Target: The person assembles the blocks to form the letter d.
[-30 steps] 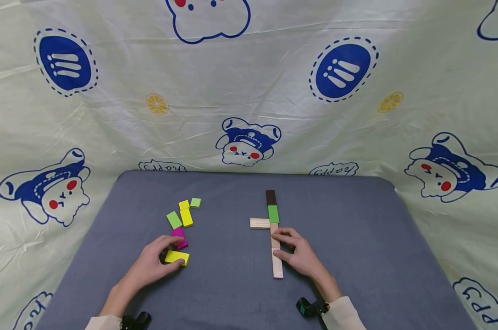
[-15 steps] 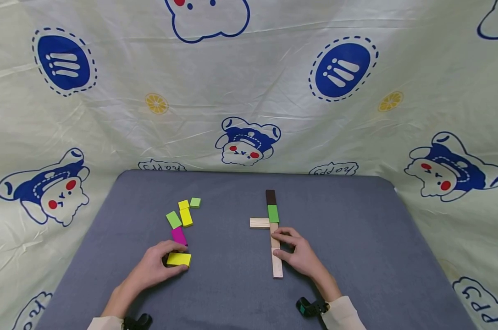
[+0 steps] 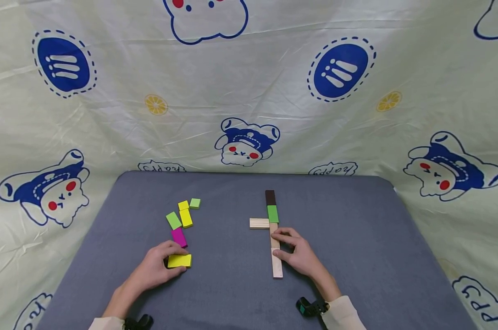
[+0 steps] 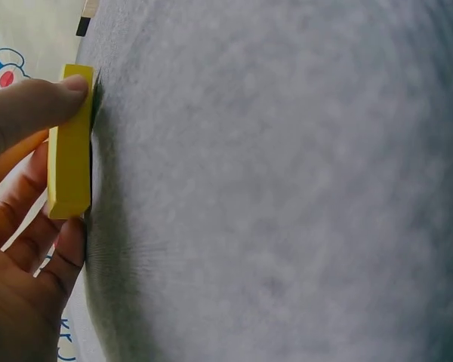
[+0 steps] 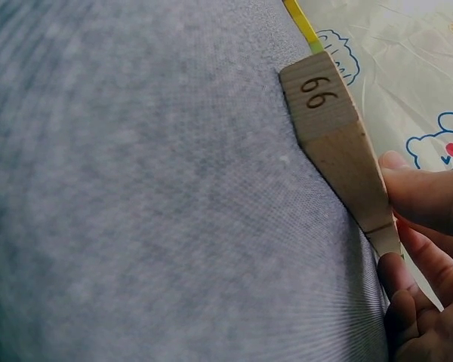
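My left hand (image 3: 160, 263) pinches a yellow block (image 3: 179, 261) lengthwise between thumb and fingers, low at the cloth. In the left wrist view the thumb lies on this block (image 4: 72, 151) and the fingertips are at its other end. My right hand (image 3: 300, 254) rests its fingertips on two plain wooden blocks (image 3: 277, 268) laid end to end; the fingers are loosely bent. The near end of the wooden block (image 5: 325, 98) carries dark digits in the right wrist view. Beyond these lie a green block (image 3: 273, 214) and a dark brown block (image 3: 270, 197), with another plain block (image 3: 259, 223) sideways at left.
A magenta block (image 3: 179, 237) lies just beyond my left hand. Past it are a light green block (image 3: 174, 220), a yellow block (image 3: 186, 218), a smaller yellow block (image 3: 184, 205) and a small green block (image 3: 195, 203). The grey table (image 3: 224, 293) backs onto a printed cloth (image 3: 191, 137).
My left hand has shifted slightly right and nearer to me with the yellow block, which has turned a little and now lies more crosswise. The magenta block shows more fully. The right hand stays still.
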Tool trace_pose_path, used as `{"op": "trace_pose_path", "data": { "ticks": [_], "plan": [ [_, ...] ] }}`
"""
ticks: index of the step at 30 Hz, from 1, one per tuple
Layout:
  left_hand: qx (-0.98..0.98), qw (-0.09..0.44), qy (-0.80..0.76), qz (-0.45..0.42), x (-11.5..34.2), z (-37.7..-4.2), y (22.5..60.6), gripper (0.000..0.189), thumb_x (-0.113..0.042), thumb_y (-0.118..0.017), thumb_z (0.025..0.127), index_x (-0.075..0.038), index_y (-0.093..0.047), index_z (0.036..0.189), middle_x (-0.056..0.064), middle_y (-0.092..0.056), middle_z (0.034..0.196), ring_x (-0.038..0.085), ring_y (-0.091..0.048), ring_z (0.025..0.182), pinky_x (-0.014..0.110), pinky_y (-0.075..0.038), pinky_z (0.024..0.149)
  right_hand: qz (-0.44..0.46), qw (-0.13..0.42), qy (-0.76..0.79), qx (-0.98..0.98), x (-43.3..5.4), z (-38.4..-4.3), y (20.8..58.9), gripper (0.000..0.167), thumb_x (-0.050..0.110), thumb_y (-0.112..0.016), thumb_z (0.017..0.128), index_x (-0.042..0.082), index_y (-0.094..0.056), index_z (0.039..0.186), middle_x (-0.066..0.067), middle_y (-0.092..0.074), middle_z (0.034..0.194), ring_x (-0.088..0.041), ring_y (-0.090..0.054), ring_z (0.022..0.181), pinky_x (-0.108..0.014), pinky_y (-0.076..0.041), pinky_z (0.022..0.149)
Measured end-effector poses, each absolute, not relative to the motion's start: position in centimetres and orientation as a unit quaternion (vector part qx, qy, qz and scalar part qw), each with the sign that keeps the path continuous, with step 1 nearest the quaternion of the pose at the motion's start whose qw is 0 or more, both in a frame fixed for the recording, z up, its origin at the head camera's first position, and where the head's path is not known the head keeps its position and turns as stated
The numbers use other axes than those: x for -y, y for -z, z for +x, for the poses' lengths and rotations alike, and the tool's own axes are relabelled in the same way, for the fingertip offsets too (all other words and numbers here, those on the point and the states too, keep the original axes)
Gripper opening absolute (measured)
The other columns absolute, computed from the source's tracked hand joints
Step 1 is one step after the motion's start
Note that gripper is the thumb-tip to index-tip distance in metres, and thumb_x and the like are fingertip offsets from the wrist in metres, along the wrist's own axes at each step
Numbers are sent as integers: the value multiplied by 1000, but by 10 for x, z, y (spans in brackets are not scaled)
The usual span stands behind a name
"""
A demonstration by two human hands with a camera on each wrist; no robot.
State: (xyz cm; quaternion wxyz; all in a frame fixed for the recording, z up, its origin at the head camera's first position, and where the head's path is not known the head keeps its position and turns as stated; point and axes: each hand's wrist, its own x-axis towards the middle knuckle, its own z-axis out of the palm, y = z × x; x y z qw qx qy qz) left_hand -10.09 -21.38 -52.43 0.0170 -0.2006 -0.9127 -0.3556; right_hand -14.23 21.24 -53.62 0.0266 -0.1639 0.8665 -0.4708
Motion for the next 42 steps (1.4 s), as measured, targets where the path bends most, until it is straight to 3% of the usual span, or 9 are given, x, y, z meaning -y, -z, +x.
{"op": "trace_pose_path", "data": {
  "ticks": [10,18,27,42],
  "plan": [
    [895,43,392,-210,208,-104,521,34,-13,-91,76,-23,-76,105,-11,-67,99,2,-58,83,24,-52,73,-162,29,469,-868,-213,-144,538,45,13,-82,88,5,-71,131,-6,-62,136,-31,-56,132,-47,-46,108],
    [882,85,405,-227,194,-114,514,37,-12,-94,72,-20,-76,104,-10,-68,95,3,-59,80,23,-52,71,-166,21,465,-870,-214,-145,539,45,13,-82,87,6,-71,130,-6,-62,135,-30,-56,131,-46,-46,108],
    [874,100,421,-222,166,-131,505,34,-16,-92,76,-17,-77,107,-6,-70,99,5,-56,78,23,-50,66,-167,22,463,-870,-214,-146,540,45,13,-82,87,6,-71,130,-6,-62,135,-31,-56,131,-48,-46,108],
    [886,55,436,-149,115,-155,506,31,-17,-90,79,-14,-79,107,-2,-68,98,11,-59,85,29,-53,78,-171,23,469,-866,-213,-143,540,45,13,-82,87,5,-71,131,-7,-62,136,-31,-56,131,-43,-47,108]
  ]
}}
